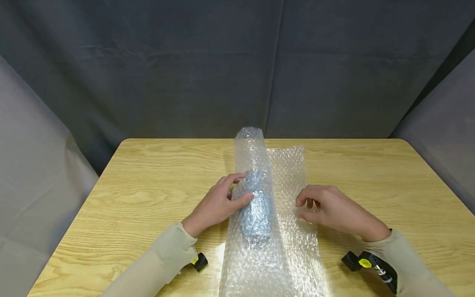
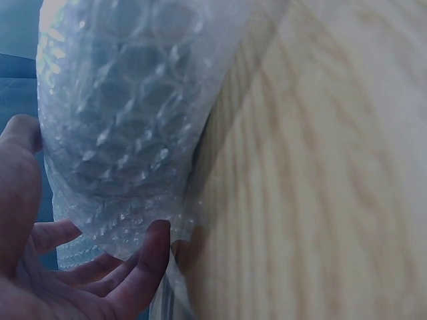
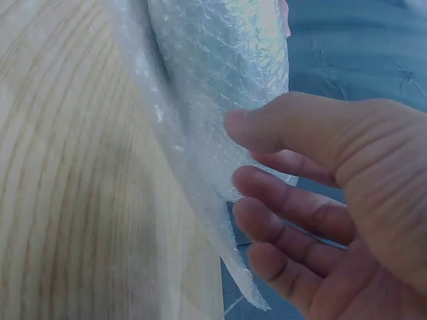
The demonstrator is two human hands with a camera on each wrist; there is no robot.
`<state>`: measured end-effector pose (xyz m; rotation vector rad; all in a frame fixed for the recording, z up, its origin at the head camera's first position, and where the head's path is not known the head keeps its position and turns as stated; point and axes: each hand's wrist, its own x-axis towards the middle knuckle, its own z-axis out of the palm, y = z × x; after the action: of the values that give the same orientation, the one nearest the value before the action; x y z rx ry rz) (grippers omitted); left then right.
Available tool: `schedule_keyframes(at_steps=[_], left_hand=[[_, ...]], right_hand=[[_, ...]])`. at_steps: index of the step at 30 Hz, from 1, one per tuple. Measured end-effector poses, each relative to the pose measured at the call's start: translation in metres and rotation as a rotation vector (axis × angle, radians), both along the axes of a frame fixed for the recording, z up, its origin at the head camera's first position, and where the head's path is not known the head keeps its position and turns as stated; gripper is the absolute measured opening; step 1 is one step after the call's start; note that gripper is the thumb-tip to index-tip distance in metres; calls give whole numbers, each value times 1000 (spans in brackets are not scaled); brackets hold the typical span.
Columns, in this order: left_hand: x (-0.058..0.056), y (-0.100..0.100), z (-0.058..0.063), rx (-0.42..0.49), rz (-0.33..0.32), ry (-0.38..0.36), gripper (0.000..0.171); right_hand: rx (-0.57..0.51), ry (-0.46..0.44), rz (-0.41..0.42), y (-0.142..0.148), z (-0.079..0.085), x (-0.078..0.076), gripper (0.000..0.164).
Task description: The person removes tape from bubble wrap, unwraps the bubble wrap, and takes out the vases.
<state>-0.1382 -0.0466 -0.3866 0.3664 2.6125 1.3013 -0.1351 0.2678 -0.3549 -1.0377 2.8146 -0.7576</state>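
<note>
A sheet of bubble wrap [image 1: 252, 268] lies folded over a bluish oblong thing [image 1: 256, 214] whose kind is blurred by the bubbles. My left hand [image 1: 219, 198] rests against the left side of this bundle, thumb on top and fingers spread along its edge. In the left wrist view, those fingers [image 2: 158, 250] touch the bubble wrap [image 2: 127, 133]. Over the right-hand flap, my right hand [image 1: 330, 208] hovers with loosely bent fingers. The right wrist view shows a gap between thumb and fingertips [image 3: 250, 180], with the wrap's edge [image 3: 243, 287] beside them.
The wooden table [image 1: 159, 177] extends to both sides of the wrap. Behind it hangs a dark grey curtain [image 1: 178, 82], and lighter grey cloth [image 1: 37, 185] closes off the left side. The wrap's far end stands up near the table's back edge.
</note>
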Motion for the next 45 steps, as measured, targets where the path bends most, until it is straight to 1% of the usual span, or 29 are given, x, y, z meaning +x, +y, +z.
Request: schedule_keyframes(at_steps=[3,14,20,25,35,41,45], left_hand=[[0,0,0,2,1,2,65],[0,0,-1,5,-2,2,65],[0,1,-2,5,-1,6,64],[-1,1,-2,1,1,7,65],[0,1,-2,5,1,5,64],[0,1,-2,4,1,4,65],[-1,0,-3,4,-6,7,66]], right_hand=[[-5,14,-2,-1,-2,0,17],[-14,-75,38,-2,-12,0,21],[40,-124,11,-4,-15,-1,26],[87,-121,-5,-4,-16,-1,33],[140,-125,11,-2,-19,-1,45],[142,-136,17,-2,-19,-1,45],[152,-126,26,-2,-19,-2,42]])
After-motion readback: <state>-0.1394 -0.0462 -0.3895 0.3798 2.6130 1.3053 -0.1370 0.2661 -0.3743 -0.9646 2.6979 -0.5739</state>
